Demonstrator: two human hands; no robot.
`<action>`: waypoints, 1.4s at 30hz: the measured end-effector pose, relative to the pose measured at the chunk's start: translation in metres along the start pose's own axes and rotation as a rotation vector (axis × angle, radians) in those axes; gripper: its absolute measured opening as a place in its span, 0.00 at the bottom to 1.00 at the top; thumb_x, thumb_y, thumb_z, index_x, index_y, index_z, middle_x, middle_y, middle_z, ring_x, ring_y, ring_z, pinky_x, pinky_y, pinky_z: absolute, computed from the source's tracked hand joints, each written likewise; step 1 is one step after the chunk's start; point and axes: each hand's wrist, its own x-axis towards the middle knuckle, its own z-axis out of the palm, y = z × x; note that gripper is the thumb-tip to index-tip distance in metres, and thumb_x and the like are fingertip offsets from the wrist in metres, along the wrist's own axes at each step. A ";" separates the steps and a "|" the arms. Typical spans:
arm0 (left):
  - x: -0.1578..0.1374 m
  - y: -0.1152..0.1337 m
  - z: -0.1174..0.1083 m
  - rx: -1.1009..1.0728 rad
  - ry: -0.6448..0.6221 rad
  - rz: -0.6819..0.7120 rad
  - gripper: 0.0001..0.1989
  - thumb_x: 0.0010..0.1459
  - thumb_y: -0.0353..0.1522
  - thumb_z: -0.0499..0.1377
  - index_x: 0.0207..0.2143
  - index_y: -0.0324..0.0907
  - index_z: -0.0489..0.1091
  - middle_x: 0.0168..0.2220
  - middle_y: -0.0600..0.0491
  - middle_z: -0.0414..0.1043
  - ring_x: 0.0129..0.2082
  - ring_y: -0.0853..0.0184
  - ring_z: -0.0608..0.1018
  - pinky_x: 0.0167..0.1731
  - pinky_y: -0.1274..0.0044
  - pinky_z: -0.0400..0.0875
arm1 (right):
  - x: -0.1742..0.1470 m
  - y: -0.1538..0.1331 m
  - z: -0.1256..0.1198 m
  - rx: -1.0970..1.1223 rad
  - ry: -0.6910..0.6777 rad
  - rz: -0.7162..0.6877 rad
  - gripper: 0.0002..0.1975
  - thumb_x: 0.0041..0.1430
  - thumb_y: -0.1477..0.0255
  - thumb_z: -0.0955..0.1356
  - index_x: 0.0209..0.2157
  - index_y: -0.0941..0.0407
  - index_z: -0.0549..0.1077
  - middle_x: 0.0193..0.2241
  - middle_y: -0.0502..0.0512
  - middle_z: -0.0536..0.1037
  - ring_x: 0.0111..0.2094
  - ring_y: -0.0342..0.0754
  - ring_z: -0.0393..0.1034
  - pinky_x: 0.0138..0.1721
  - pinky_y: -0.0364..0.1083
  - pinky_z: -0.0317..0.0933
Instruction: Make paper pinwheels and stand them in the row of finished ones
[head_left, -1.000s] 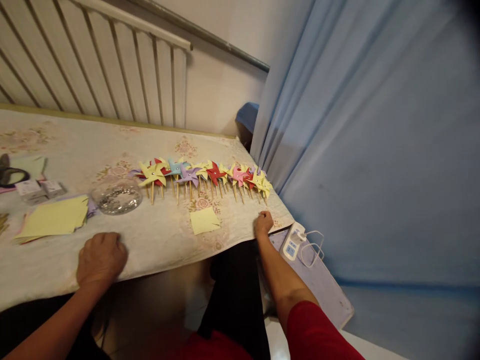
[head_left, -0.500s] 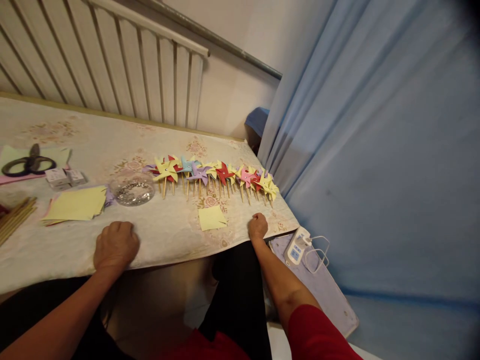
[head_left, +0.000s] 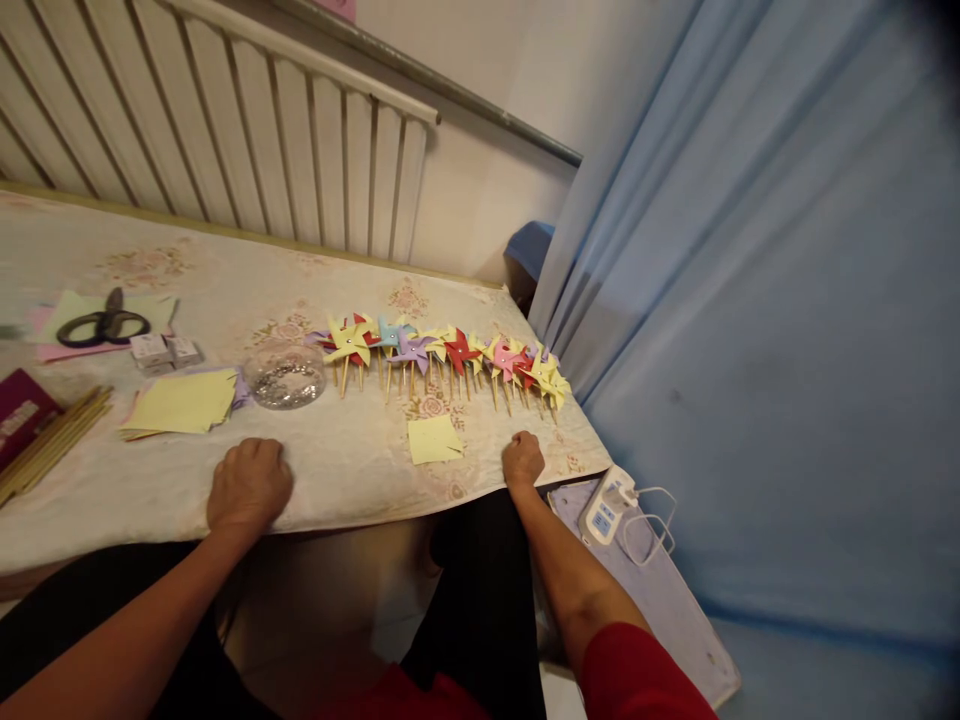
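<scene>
My left hand [head_left: 251,485] rests as a closed fist near the table's front edge, with nothing visible in it. A stack of yellow paper squares [head_left: 180,402] and a round clear dish of small shiny pieces [head_left: 286,380] are just beyond it. By the front right corner, my right hand [head_left: 523,460] is also closed in a fist on the tabletop. One yellow paper square [head_left: 435,440] with slits cut in it lies between my hands, apart from both. Behind it runs a row of colourful paper pinwheels [head_left: 459,350] on wooden sticks.
Scissors [head_left: 105,326] lie on coloured paper at the left, beside small white boxes [head_left: 163,350]. Wooden sticks [head_left: 56,440] rest against a dark red box [head_left: 24,415]. A power strip [head_left: 606,508] sits below the table's right end, near a blue curtain [head_left: 750,350].
The view has turned slightly left, so everything appears shifted right and the dark red box shows more. Both fists stay where they were on the table.
</scene>
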 end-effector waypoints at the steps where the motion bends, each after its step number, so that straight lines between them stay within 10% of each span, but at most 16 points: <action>1: 0.000 0.000 0.001 0.000 0.002 -0.004 0.18 0.64 0.30 0.46 0.45 0.33 0.73 0.43 0.38 0.71 0.44 0.53 0.71 0.42 0.67 0.63 | 0.000 0.000 0.000 -0.008 -0.002 -0.003 0.12 0.62 0.76 0.61 0.37 0.56 0.77 0.38 0.56 0.76 0.33 0.47 0.69 0.31 0.44 0.53; 42: -0.001 -0.002 0.004 -0.007 0.000 -0.014 0.17 0.62 0.29 0.47 0.45 0.35 0.73 0.44 0.39 0.71 0.45 0.53 0.72 0.44 0.66 0.64 | -0.001 -0.001 -0.001 -0.121 -0.045 -0.046 0.13 0.66 0.74 0.60 0.39 0.56 0.76 0.39 0.58 0.76 0.34 0.48 0.72 0.33 0.45 0.57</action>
